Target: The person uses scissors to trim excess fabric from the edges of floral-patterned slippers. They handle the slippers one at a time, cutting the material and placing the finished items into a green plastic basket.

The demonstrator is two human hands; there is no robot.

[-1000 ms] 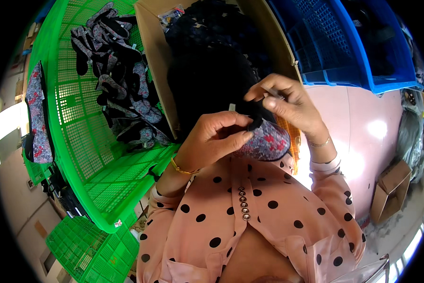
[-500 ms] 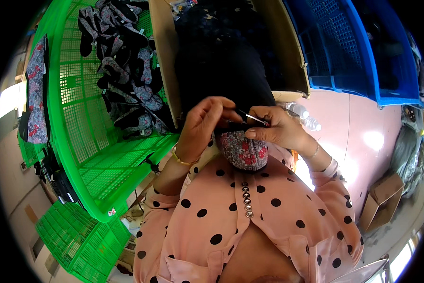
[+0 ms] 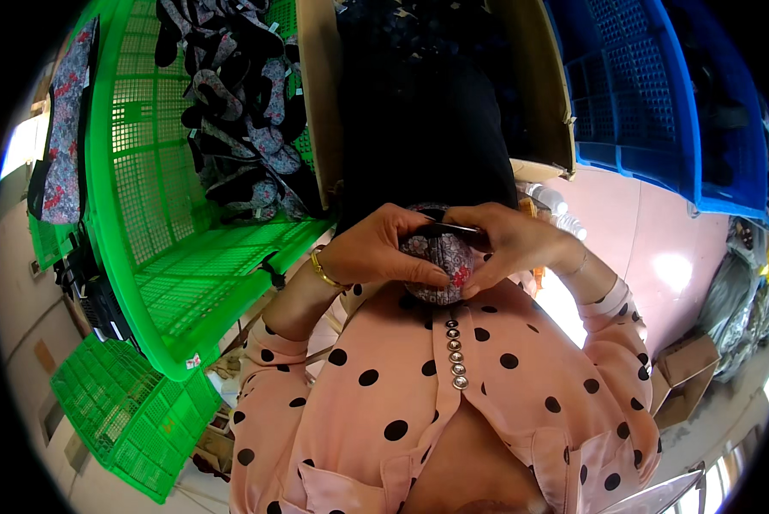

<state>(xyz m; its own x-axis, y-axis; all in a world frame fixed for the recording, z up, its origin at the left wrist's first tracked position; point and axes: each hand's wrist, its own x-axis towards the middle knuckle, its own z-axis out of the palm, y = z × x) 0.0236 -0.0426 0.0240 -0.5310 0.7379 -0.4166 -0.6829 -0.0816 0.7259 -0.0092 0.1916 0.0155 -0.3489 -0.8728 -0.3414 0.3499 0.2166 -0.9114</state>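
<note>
A floral cloth slipper [image 3: 440, 253], grey with red flowers, is held in front of my chest with its rounded toe toward me. My left hand [image 3: 369, 248] is closed on its left side, thumb lying across the toe. My right hand [image 3: 515, 238] grips the opposite side, its thumb pressing low on the toe. A thin metal tool [image 3: 461, 229] lies under the right fingers along the slipper's top edge; its exact kind is hidden. The far part of the slipper is dark and partly covered by my fingers.
To the left, a green crate [image 3: 115, 197] holds a pile of similar floral slippers [image 3: 252, 128]; another floral piece [image 3: 63, 128] is at its outer side. A cardboard box [image 3: 318, 103] stands ahead, a blue crate [image 3: 633, 94] to the right. Plastic bottles [image 3: 551, 201] are beside the box.
My left hand has come down from above the slipper to grip its side. The slipper's toe has turned, and the right hand's metal tool now lies flatter. The view has shifted slightly.
</note>
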